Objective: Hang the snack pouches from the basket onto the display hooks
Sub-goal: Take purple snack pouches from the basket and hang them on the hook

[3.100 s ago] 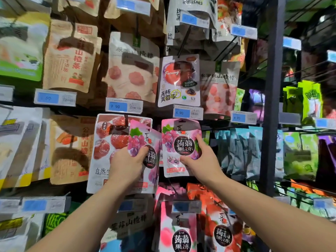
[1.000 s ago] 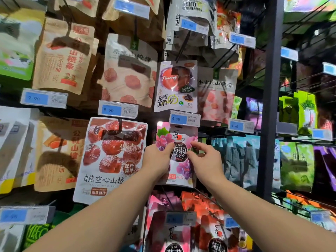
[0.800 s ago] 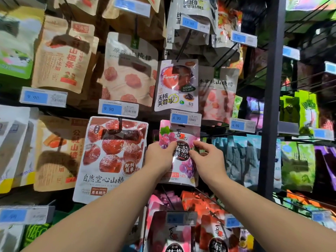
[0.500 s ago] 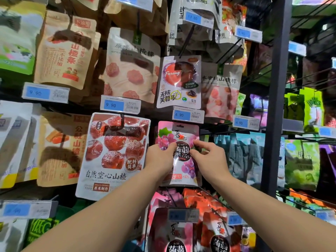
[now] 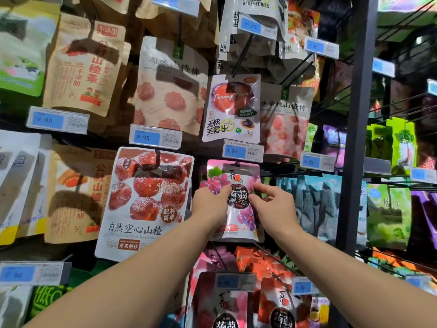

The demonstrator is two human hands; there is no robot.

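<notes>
Left hand (image 5: 210, 203) shifted right since start; it and right hand (image 5: 274, 205) both pinch pink grape pouch (image 5: 234, 176) under 4.90 tag (image 5: 243, 151), apparently hooked; arms extended far.

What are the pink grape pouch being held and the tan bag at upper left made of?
The pink pouch looks like glossy plastic film: it shows a light sheen and soft creases. The tan bag looks like matte kraft paper: dull, brown, no shine. Any inner lining cannot be seen.
</notes>
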